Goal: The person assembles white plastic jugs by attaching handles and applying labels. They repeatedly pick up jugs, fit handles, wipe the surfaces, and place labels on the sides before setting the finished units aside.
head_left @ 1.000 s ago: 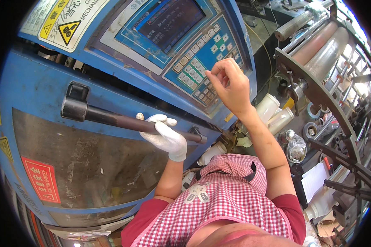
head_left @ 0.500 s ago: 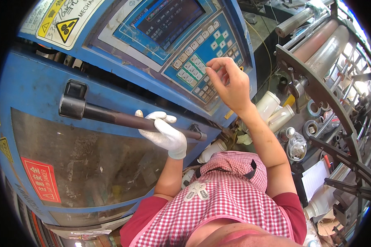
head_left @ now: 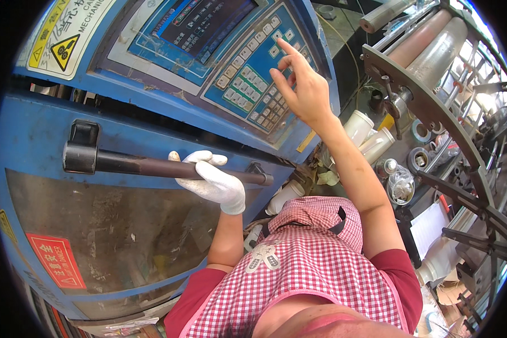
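Observation:
My left hand (head_left: 213, 180), in a white glove, is wrapped round the dark bar handle (head_left: 132, 164) on the door of a blue machine. Its thumb and fingers lie on either side of the bar. My bare right hand (head_left: 305, 84) is over the keypad (head_left: 245, 84) of the control panel. The index finger stretches toward the upper keys and the thumb stands apart; nothing is in this hand. Whether the fingertip touches a key, I cannot tell. Beyond the keypad is a lit screen (head_left: 200, 25).
The machine door has a dark window (head_left: 112, 225) and a red warning label (head_left: 56, 260). At right stands a metal frame with rollers (head_left: 436, 53). White cylinders (head_left: 359, 127), tape rolls (head_left: 419, 159), a bag-lined tub (head_left: 401, 186) and paper (head_left: 428, 231) lie beside my right arm.
My right hand has moved up the keypad, and its index finger has straightened toward the upper keys. My left hand stays on the handle. The whole view has shifted slightly.

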Tool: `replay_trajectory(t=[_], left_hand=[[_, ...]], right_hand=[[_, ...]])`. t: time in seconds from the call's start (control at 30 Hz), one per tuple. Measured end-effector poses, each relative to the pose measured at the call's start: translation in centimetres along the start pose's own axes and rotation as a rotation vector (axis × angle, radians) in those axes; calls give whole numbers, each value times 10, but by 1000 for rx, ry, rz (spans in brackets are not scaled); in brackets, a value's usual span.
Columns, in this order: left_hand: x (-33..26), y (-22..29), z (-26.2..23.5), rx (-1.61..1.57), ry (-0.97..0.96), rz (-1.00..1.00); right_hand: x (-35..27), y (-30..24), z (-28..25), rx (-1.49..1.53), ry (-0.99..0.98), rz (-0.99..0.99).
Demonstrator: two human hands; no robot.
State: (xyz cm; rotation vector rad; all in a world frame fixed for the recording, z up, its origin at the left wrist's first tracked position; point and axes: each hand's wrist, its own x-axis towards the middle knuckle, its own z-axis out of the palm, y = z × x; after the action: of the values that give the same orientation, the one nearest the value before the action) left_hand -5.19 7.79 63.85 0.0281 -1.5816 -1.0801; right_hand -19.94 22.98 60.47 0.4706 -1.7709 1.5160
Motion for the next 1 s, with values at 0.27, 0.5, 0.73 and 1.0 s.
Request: replay_trajectory(t=[0.27, 0.5, 0.73, 1.0], left_hand=[[2, -6, -4, 13, -37, 67], [-1, -6, -2, 19, -17, 60], [0, -2, -6, -9, -64, -11], [0, -13, -7, -19, -44, 64]], right_hand=[[6, 3, 1, 12, 13, -6], [-2, 11, -3, 14, 19, 36], [6, 16, -2, -14, 37, 61], [6, 20, 2, 46, 40, 63]])
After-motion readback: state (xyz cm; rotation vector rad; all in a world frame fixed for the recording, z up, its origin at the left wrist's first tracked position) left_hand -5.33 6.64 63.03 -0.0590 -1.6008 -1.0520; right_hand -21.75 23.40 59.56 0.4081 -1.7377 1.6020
